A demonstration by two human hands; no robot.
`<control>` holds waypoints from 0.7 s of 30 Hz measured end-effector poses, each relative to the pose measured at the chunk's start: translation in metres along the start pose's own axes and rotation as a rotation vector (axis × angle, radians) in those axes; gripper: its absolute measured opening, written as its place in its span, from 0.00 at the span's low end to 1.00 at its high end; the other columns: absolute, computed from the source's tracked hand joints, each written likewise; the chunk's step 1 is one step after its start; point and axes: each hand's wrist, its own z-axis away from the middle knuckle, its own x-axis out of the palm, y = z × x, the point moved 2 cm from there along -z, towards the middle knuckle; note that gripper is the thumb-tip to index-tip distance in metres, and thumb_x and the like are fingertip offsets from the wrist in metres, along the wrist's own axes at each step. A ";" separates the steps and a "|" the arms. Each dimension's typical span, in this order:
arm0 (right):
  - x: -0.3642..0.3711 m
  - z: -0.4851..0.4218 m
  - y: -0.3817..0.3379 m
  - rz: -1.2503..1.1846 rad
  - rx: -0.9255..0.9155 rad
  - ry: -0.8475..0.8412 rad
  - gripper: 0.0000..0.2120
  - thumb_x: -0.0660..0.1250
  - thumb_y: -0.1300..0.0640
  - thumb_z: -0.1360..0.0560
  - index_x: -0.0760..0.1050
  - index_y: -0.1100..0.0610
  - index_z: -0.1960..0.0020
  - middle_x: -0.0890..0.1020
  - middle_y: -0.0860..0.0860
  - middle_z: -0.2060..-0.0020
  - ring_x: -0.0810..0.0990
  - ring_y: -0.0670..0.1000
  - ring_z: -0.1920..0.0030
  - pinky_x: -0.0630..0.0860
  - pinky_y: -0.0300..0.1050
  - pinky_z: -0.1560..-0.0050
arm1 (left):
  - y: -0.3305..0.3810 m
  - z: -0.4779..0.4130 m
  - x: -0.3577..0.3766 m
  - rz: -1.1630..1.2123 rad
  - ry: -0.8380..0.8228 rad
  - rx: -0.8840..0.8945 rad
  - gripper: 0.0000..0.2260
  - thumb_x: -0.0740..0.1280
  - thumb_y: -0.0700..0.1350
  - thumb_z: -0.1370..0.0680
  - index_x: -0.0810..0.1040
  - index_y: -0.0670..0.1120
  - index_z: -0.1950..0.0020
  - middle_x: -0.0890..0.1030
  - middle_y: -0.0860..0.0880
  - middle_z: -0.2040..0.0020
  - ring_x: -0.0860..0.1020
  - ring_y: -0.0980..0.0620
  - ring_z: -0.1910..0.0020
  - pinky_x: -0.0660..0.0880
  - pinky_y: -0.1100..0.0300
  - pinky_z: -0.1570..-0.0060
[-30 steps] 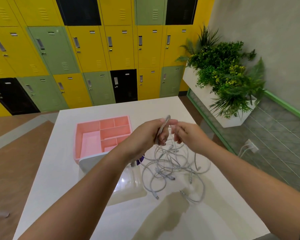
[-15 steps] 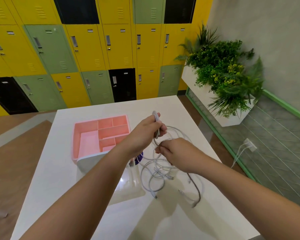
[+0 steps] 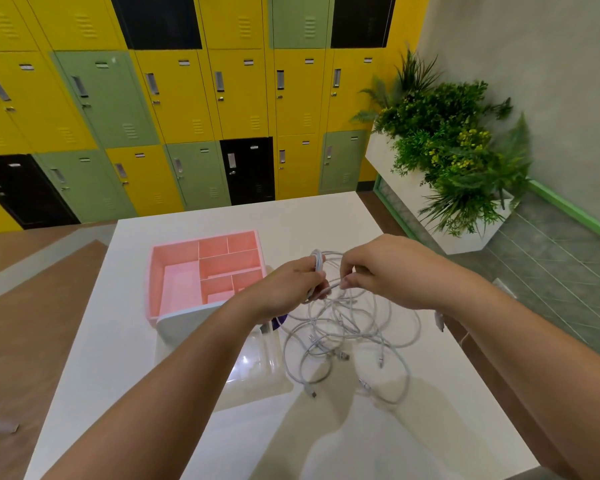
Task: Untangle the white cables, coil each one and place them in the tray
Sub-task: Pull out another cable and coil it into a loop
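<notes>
Midway through the coiling step, I hold both hands above the white table [image 3: 291,220] at frame centre: my left hand [image 3: 291,285] curled round a few wound loops [image 3: 317,259] of one cable, my right hand [image 3: 385,271] pinching the strand [image 3: 330,289] that feeds them. Below, the cables [image 3: 354,330] lie in one loose tangle, right of the pink tray [image 3: 174,249], which shows no cable in it. Next, I judge, comes another wrap round the left fingers, drawing slack free without tightening the knot. Count: two hands, one tray, one tangle; at least five plug ends [image 3: 314,393] show, but I cannot tell the number of cables.
</notes>
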 end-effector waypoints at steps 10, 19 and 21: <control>0.001 -0.012 0.019 -0.007 -0.115 0.048 0.08 0.62 0.53 0.20 0.80 0.49 0.49 0.75 0.41 0.58 0.75 0.46 0.52 0.70 0.43 0.55 | 0.009 0.010 0.007 -0.090 -0.188 0.015 0.06 0.62 0.45 0.20 0.74 0.43 0.48 0.73 0.52 0.59 0.72 0.58 0.63 0.69 0.70 0.62; 0.005 -0.014 0.030 0.163 -0.230 0.398 0.04 0.69 0.54 0.25 0.82 0.47 0.53 0.81 0.43 0.57 0.73 0.53 0.54 0.70 0.53 0.56 | 0.005 0.010 0.004 -0.127 -0.116 0.026 0.14 0.58 0.46 0.18 0.72 0.40 0.35 0.73 0.51 0.60 0.72 0.58 0.64 0.70 0.66 0.60; 0.004 -0.012 0.029 0.184 -0.236 0.460 0.03 0.70 0.53 0.26 0.82 0.47 0.53 0.80 0.44 0.56 0.71 0.54 0.53 0.66 0.51 0.56 | 0.006 0.011 0.003 -0.132 -0.111 0.024 0.15 0.58 0.46 0.18 0.72 0.40 0.35 0.73 0.51 0.60 0.71 0.56 0.63 0.70 0.62 0.57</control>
